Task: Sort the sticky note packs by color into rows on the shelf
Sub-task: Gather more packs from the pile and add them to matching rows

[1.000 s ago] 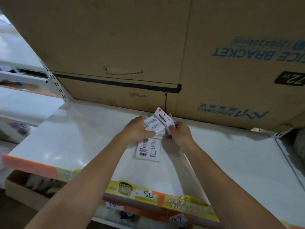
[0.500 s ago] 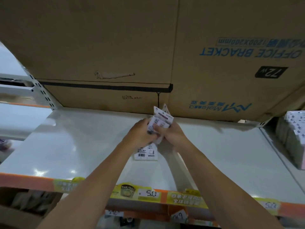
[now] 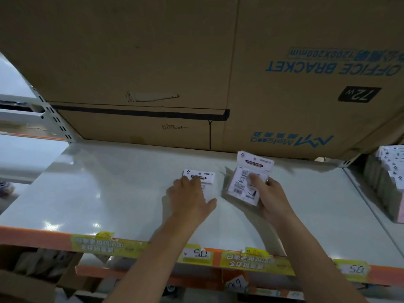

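A sticky note pack point(image 3: 202, 176) with a white header card lies flat on the white shelf point(image 3: 105, 193). My left hand point(image 3: 189, 199) rests on it with straight fingers and covers its lower part. To the right, my right hand point(image 3: 270, 196) grips a small stack of sticky note packs point(image 3: 248, 179), tilted up a little above the shelf, thumb on the front. Their note colour does not show through the wrapping.
Large cardboard boxes point(image 3: 196, 73) stand along the back of the shelf. More sticky note packs point(image 3: 391, 182) are stacked at the far right. An orange front rail with yellow price labels point(image 3: 197, 253) runs along the shelf edge. A cardboard box point(image 3: 26, 274) sits below left.
Both hands held the packs together at the middle. Now they have parted: the left presses one pack flat on the shelf, the right has carried the remaining stack to the right.
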Available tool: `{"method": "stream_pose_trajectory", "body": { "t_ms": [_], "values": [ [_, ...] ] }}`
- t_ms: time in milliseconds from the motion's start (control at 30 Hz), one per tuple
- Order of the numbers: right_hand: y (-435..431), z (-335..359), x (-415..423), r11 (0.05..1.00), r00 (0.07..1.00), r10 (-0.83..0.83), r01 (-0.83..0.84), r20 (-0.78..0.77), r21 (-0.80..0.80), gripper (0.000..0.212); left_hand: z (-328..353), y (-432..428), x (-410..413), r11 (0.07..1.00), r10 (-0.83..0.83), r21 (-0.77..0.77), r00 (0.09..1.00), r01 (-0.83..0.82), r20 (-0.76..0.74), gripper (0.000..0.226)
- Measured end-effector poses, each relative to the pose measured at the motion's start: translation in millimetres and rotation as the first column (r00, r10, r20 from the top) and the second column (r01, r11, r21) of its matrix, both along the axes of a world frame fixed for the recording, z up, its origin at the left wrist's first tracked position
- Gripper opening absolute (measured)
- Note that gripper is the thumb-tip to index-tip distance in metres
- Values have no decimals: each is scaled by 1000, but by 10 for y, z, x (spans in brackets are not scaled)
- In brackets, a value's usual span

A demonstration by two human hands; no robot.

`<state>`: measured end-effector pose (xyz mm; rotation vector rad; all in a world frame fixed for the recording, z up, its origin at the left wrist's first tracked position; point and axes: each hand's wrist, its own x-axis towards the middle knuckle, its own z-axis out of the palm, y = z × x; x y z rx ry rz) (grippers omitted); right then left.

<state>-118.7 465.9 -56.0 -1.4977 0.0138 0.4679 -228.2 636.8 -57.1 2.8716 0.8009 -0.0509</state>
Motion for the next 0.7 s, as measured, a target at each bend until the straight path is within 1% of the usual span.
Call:
{"method": "stream_pose_trajectory", "body": {
  "t_ms": [67,133,200,233,267,367,467,567,633,700],
  "values": [
    [-76,17,-47,999,999,35,-36,-6,-40,19,16,-5,-32,994,14,-112,995,-3,95,72],
    [-128,46,-111,990,996,84,-84,-6,-109,18,58,-35,-86,961,51,-276,967,21,250,68],
    [-160,84,-223,976,990,138,-133,19,-175,21,113,-121,-138,871,124,-484,914,86,386,66],
    [-166,111,-298,968,985,171,-162,34,-189,23,148,-185,-167,818,145,-560,892,136,428,67],
    [-180,135,-379,961,978,202,-188,52,-203,27,183,-260,-195,782,137,-593,876,191,462,67],
    [-235,252,-624,963,973,196,-168,125,-210,38,247,-479,-256,751,28,-572,850,329,526,63],
    [-372,383,-809,965,973,161,-120,164,-235,49,232,-657,-274,720,-32,-567,835,400,549,62],
    [-588,400,-918,973,982,49,-6,183,-229,59,199,-821,-263,646,-81,-605,830,466,552,61],
    [-761,390,-998,974,984,-83,114,158,-198,49,188,-962,-257,606,-152,-611,829,509,539,55],
    [-986,366,-1055,964,973,-216,227,85,-139,35,209,-1126,-259,554,-172,-636,821,538,544,37]
  ]
}}
